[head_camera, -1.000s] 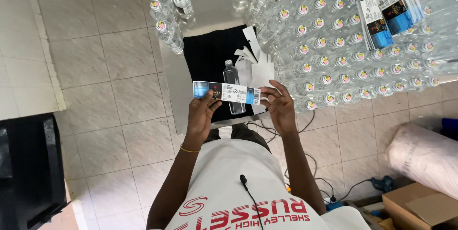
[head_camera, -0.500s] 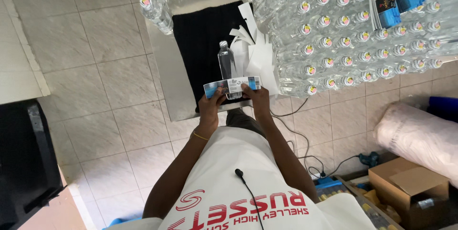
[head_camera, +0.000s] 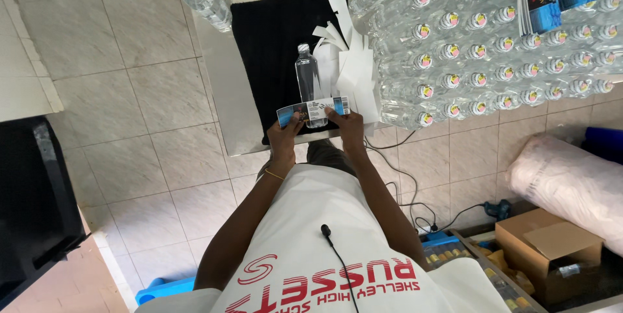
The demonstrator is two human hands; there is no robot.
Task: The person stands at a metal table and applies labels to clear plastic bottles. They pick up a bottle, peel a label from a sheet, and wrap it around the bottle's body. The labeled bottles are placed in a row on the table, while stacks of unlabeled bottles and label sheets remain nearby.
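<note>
Label strip (head_camera: 313, 110), blue with a white middle, stretched flat between both hands just above the near edge of the black mat (head_camera: 272, 40). Left hand (head_camera: 284, 132) pinching the blue end, right hand (head_camera: 347, 125) pinching the other end, fingers closed on the strip. Thin, light and floppy by the look of it, likely sticky on one face; best held by the extreme ends and kept taut to avoid creasing. Just behind, touching or nearly touching the strip, an upright clear plastic bottle (head_camera: 306, 76) with a white cap: light, smooth, easily tipped. Beside it, a heap of white backing papers (head_camera: 354, 66). Farther right, massed capped bottles (head_camera: 493, 47).
</note>
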